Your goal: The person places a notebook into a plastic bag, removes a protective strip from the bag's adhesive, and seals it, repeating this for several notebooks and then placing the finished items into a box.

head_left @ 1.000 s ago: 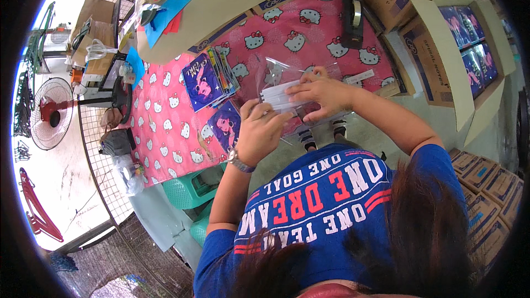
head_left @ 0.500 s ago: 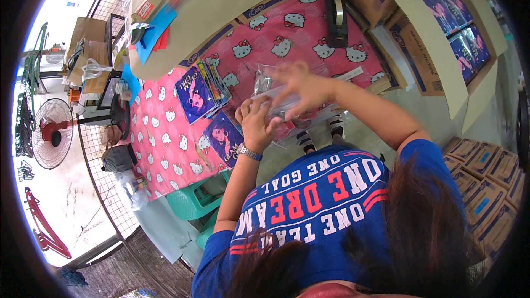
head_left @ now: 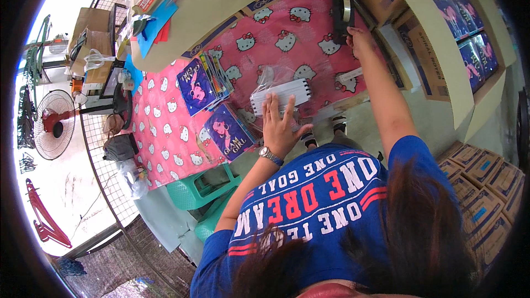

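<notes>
My left hand [head_left: 280,127] lies with fingers spread on a white-paged spiral notebook bundle [head_left: 288,95]. The bundle is inside a clear plastic wrapper [head_left: 269,76], whose loose film sticks out beyond it. At the far right my right hand [head_left: 360,42] reaches to a black tape dispenser [head_left: 338,19]. Its fingers are pinched together at the dispenser's near end; any tape between them is too small to make out. Left of the bundle are a pile of purple-covered spiral notebooks [head_left: 194,89] and another purple notebook [head_left: 227,132].
A pink patterned cloth [head_left: 157,152] covers the table. Brown cardboard [head_left: 221,5] lines its far side. An open carton [head_left: 451,85] with wrapped purple notebooks stands at the right, above stacked brown boxes [head_left: 483,187]. A green stool [head_left: 190,193] sits by the near table edge.
My right hand has moved from the plastic wrapper, up and right to the tape dispenser. My left hand has flattened onto the bundle, and the white pages now show plainly.
</notes>
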